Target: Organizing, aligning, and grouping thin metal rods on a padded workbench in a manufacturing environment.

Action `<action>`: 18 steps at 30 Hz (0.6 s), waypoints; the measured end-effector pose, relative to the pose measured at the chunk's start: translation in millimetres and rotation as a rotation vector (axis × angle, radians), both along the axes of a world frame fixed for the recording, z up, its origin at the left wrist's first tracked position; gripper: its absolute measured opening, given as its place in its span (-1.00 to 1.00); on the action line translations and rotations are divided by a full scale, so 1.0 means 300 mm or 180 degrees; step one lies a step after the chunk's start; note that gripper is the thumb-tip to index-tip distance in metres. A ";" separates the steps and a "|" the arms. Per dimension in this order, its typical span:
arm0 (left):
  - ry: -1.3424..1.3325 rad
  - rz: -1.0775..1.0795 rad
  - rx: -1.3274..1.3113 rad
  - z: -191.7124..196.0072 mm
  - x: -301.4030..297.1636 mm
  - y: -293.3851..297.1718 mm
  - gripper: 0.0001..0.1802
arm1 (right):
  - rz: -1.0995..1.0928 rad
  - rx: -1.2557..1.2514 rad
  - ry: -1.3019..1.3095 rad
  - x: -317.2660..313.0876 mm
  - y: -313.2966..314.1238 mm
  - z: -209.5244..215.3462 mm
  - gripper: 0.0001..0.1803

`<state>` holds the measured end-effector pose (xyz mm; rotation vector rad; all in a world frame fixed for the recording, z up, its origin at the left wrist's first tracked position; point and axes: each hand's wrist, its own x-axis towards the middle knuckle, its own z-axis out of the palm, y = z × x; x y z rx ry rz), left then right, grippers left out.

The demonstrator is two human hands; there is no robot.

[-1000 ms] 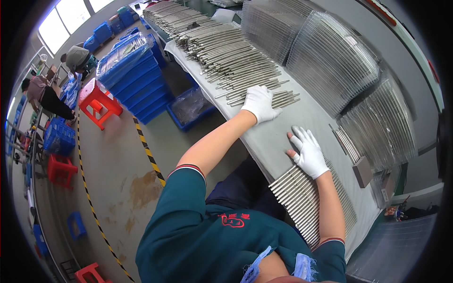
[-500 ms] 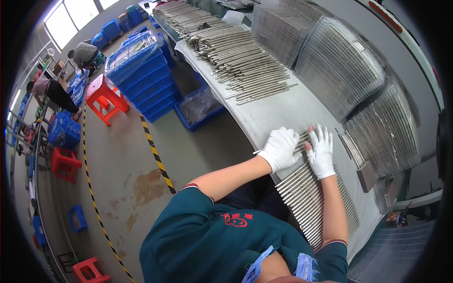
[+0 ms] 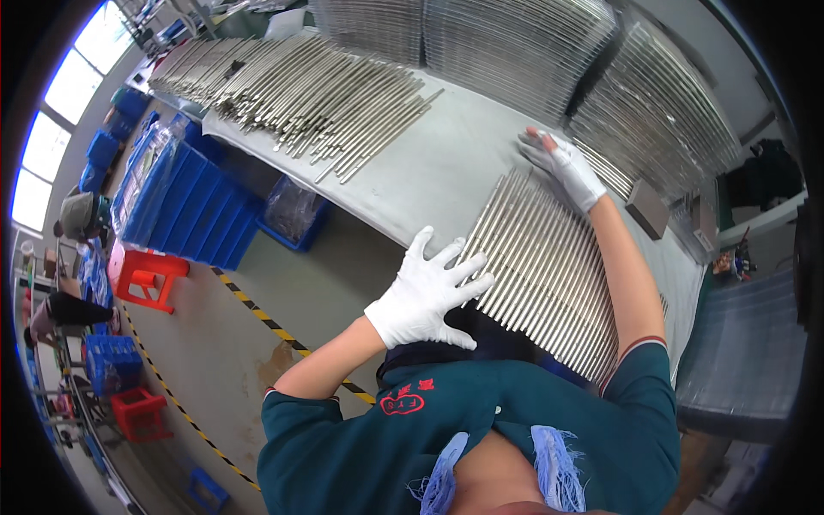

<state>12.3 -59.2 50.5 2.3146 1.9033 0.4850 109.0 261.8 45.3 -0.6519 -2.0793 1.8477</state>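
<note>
Slim silvery metal rods point(image 3: 549, 266) lie side by side in a row on the pale-covered table in front of me. My left hand point(image 3: 425, 292), in a white glove, is open with fingers spread, its fingertips at the near ends of the leftmost rods. At the far ends of the row is my right hand point(image 3: 566, 172), gloved with some fingertips bare. Its fingers are stretched out and slightly blurred, with nothing visible in them. My right forearm passes over the right part of the row and hides some rods.
A large heap of similar rods point(image 3: 300, 94) covers the table's far left. Stacked clear plastic trays point(image 3: 515, 51) line the back, beside a grey block point(image 3: 647, 209). Blue crates point(image 3: 193, 202), a red stool point(image 3: 150, 275) and another person point(image 3: 81, 215) are to the left.
My view has turned, shifting the table leftward. My left hand has come off the rods it was gripping and spread open. My right hand has moved to the row's far ends.
</note>
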 end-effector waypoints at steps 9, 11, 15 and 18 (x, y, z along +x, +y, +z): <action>0.0258 -0.0283 0.0104 -0.033 -0.032 0.136 0.06 | 0.1579 -0.1850 0.0865 -0.058 0.012 -0.065 -0.12; 0.0237 -0.0318 0.0101 -0.035 -0.029 0.133 0.05 | 0.1388 -0.2014 0.0863 -0.049 0.008 -0.063 -0.12; 0.0193 -0.0366 0.0126 -0.041 -0.033 0.129 0.02 | 0.1061 -0.1715 0.0824 -0.036 0.003 -0.056 -0.06; 0.0095 -0.0442 0.0041 -0.015 -0.034 0.122 -0.05 | 0.0657 -0.0748 0.0686 0.062 -0.015 -0.008 -0.03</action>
